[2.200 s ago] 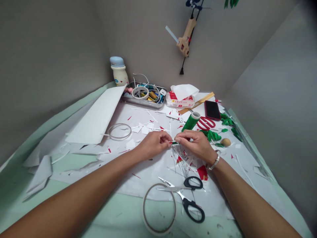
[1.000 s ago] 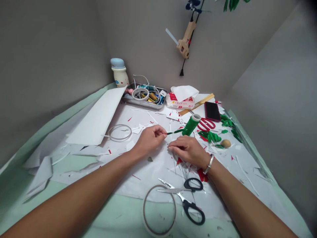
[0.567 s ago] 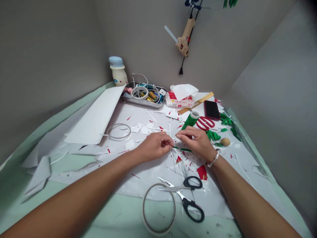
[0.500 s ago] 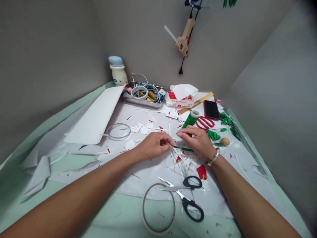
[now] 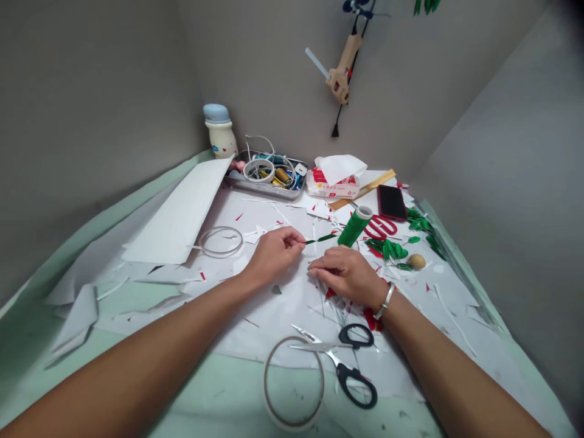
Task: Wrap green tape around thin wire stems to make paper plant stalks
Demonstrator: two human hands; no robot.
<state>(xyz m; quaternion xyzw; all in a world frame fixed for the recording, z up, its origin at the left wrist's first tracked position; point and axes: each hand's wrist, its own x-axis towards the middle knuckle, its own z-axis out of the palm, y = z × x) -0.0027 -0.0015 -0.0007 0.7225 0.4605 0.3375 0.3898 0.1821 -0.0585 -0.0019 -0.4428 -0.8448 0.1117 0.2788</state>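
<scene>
My left hand [image 5: 279,250] pinches one end of a narrow green leaf-like piece [image 5: 326,238], which points right toward a spool of green thread [image 5: 354,227]. My right hand [image 5: 349,275] is closed just below the spool, its thumb and fingertips pressed together; whatever they hold is too fine to make out. Thin wires [image 5: 340,311] lie under and in front of it among red scraps. To its right are a bunch of green leaves [image 5: 391,249] and a tan ball [image 5: 416,261]. Black-handled scissors [image 5: 335,356] lie spread nearer me.
A tape roll [image 5: 269,401] lies at the front. Farther back are a metal tray [image 5: 269,190] of spools, a tissue pack [image 5: 333,184], red-handled scissors [image 5: 381,227] and a phone [image 5: 392,202]. A glue gun [image 5: 340,82] hangs on the wall.
My left hand has moved up and left with the green piece. My right hand has come down and left, away from the spool, and the green piece now shows above it.
</scene>
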